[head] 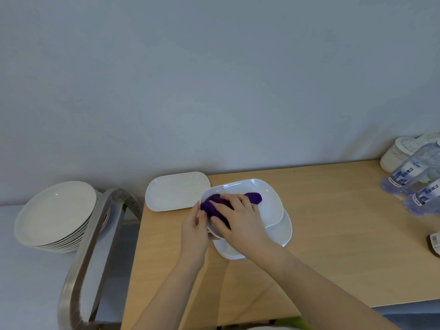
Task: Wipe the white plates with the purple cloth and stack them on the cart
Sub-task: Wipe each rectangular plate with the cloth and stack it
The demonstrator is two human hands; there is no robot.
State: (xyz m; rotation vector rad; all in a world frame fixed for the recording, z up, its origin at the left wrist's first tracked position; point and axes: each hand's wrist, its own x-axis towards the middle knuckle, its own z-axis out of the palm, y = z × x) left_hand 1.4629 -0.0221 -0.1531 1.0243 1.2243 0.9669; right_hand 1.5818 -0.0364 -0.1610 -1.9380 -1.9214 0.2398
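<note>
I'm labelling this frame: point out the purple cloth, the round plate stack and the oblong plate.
purple cloth (253, 197): head view, its free right end.
round plate stack (56, 211): head view, top plate's centre.
oblong plate (175, 191): head view, its middle.

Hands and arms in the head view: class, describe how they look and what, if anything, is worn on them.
Both the left hand and the right hand are bare: no gloves, rings, watch or bracelet show. Both forearms are uncovered from wrist to the frame's lower edge, with no sleeve visible. The fingernails look short and unpainted, though the picture is slightly soft.
</note>
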